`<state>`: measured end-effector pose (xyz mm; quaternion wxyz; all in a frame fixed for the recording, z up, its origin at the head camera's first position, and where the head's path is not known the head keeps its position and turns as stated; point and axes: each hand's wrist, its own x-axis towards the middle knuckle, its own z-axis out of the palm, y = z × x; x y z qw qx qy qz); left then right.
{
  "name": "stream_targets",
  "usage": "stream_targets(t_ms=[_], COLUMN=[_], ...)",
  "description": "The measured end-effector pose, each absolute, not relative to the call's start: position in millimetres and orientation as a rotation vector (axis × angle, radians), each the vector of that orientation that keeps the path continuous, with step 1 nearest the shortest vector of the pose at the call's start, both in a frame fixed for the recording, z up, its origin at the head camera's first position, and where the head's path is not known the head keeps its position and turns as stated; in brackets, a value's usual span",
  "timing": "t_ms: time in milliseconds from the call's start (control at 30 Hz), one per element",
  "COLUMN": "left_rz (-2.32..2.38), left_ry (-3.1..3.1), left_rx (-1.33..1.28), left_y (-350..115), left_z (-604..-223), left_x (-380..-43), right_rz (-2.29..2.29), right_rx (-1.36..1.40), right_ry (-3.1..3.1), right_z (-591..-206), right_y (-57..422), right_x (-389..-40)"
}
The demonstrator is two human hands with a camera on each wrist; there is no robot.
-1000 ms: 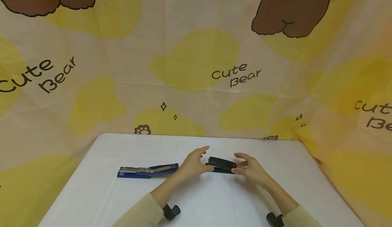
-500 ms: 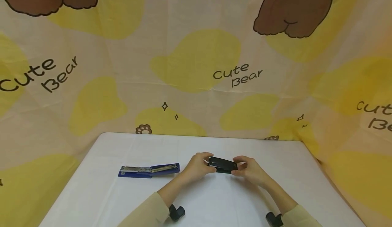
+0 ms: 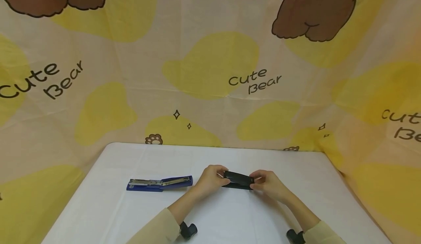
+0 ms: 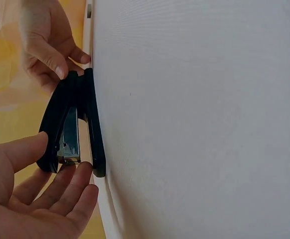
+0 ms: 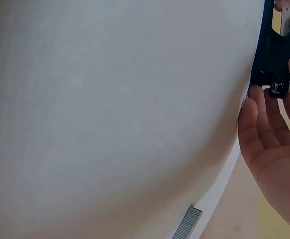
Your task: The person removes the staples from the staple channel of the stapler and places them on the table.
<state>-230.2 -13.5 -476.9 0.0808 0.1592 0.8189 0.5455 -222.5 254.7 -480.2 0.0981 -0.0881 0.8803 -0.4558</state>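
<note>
Table [image 3: 230, 214], white and broad, carries a blue stapler [image 3: 160, 184] folded open, its metal rails bare; that piece looks done. Beside it, the left hand [image 3: 211, 180] and right hand [image 3: 269, 184], apart, pinch opposite ends of a black stapler [image 3: 239, 178], resting on or just above the tabletop, I cannot tell which. Not laid open like its neighbor, it seems unfinished.

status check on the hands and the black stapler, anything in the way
Left hand on front end, right hand on hinge end. Black stapler between them, top gapped above base. Blue stapler open at left, not in the way.
</note>
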Motion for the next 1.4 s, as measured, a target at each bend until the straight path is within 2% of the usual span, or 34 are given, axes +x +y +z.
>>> stream_targets(t_ms=[1400], left_rz=[1.451], left_ry=[2.406], left_rx=[0.542], left_y=[-43], left_z=[-464], left_x=[-195], right_rz=[-1.316], right_rx=[-0.507], right_ry=[2.385], right_z=[-473], right_y=[246], right_x=[-194])
